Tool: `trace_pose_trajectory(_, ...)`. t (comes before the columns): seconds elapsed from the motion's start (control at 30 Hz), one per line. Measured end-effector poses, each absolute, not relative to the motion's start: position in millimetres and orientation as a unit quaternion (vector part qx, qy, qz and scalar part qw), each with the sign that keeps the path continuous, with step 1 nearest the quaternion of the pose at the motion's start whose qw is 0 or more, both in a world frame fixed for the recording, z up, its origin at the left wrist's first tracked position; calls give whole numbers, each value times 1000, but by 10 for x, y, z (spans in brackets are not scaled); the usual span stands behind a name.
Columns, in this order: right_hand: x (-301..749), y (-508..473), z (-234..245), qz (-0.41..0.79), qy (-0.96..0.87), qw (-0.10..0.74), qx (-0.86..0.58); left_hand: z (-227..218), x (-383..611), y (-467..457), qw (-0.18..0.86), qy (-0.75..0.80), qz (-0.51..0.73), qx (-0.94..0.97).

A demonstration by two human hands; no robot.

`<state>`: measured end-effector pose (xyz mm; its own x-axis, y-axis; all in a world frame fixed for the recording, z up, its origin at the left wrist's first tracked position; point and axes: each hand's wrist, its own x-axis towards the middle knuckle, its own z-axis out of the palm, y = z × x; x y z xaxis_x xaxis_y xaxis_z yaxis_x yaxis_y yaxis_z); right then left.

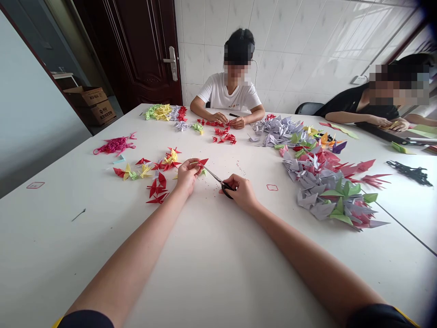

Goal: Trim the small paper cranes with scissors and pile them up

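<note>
A small, pointed red piece of folded paper point(204, 161) is pinched between the fingertips of the left hand point(187, 175), above the middle of a smooth white table point(205, 255). The right hand point(241, 193) is closed around the handles of black-handled scissors with slim steel blades point(228, 189). The blade tips are held at the red paper; whether the blades are parted cannot be told. Just left of the left hand, red and yellow folded-paper shapes point(157, 187) are grouped. A tangled magenta cord bundle point(114, 146) is laid near the table's left edge, and a green, yellow, lilac and red paper pile point(164, 111) is set at the far left corner. A large heap of lilac, red and green paper cranes point(327, 187) is spread toward the right side. At the far edge, small red paper is handled by a person in a white T-shirt point(232, 93).
</note>
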<state>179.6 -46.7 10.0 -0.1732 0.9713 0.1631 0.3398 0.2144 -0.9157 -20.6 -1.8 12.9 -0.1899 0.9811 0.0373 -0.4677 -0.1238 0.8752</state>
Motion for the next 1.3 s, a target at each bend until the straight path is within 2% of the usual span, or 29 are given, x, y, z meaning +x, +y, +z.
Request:
trace_pose_trajectory(0.5, 1822, -400, 54, 445, -640, 412, -473, 139, -217, -27, 563, 370, 660, 330)
trace_pose_trajectory(1.3, 1831, -372, 15, 455, -637, 420, -459, 153, -200, -26, 569, 366, 670, 305)
